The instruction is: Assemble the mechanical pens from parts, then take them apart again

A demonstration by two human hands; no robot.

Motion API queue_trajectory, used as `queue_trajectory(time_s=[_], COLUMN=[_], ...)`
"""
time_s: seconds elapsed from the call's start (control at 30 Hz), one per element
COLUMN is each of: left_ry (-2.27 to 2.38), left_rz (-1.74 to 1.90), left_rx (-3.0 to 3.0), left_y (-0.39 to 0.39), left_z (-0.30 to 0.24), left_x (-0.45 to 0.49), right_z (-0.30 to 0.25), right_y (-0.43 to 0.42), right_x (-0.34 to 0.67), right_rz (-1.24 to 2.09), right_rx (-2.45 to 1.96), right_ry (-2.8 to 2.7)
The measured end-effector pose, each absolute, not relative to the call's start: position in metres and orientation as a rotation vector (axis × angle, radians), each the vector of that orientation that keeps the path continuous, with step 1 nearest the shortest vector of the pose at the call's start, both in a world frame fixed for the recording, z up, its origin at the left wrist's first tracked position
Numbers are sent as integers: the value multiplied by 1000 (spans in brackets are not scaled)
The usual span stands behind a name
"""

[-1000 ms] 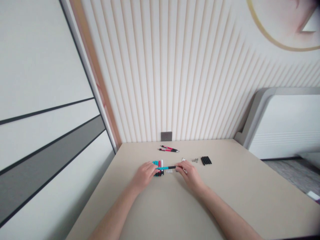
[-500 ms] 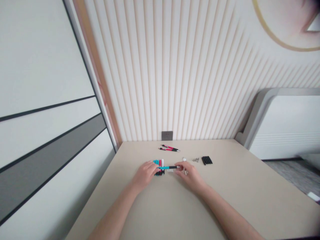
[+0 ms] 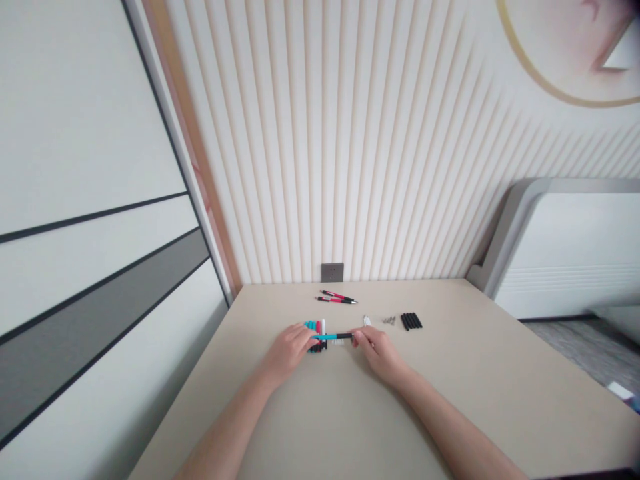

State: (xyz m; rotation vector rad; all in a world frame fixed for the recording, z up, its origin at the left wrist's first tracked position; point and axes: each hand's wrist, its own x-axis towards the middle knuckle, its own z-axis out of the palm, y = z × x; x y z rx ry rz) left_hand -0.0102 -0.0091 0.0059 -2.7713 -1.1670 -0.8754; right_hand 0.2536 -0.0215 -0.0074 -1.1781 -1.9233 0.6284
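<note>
A blue pen point(image 3: 329, 337) with a black grip lies level between my hands. My left hand point(image 3: 291, 348) pinches its blue end, while the fingers of my right hand point(image 3: 374, 345) are closed around the tip at the black end. Under and behind the pen is a row of blue, red and white pen barrels point(image 3: 318, 326) with black lower parts, partly covered by my left hand. Small whitish pieces point(image 3: 338, 342) lie just below the pen. Beyond my right hand sits a white piece point(image 3: 367, 321), partly hidden by the fingers.
Two red and black pens point(image 3: 336, 297) rest at the back of the beige table point(image 3: 320, 413). Small metallic tips point(image 3: 389, 321) and several black grips point(image 3: 411, 321) lie to the right. A dark wall socket point(image 3: 332, 272) is set in the ribbed wall.
My right hand's fingers have closed more tightly over the pen's tip, covering it. The pen stays in nearly the same place, and the view has shifted slightly.
</note>
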Motion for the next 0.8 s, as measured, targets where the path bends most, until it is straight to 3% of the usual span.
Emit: queue_trajectory(time_s=[0.57, 0.8], left_ry=[-1240, -1307], left_rz=[-887, -947], left_rx=[-2790, -2827], left_y=[-9, -10], left_z=[4, 6], left_x=[-10, -11], right_z=[-4, 2], right_y=[-19, 3], right_x=[256, 307], right_rz=[564, 300], right_rx=[-1097, -1336], right_ry=[-1839, -1863])
